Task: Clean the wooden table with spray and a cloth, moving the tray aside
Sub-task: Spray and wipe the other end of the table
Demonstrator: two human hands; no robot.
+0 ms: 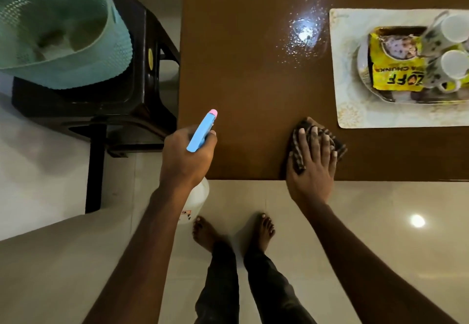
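Wooden desk point(241, 125) had wet spray spots point(303, 34), left hand point(186, 156) fingers clenched round the spray bottle point(201, 131), right hand point(313, 169) fingers point(314, 141) flat, pressing the cloth point(297, 156) near the tray point(355, 117).

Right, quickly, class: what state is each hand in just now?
Left hand: closed, gripping the spray bottle.
Right hand: open, fingers flat, pressing the cloth on the table.

Blue spray bottle point(201, 131), checked cloth point(299, 153)
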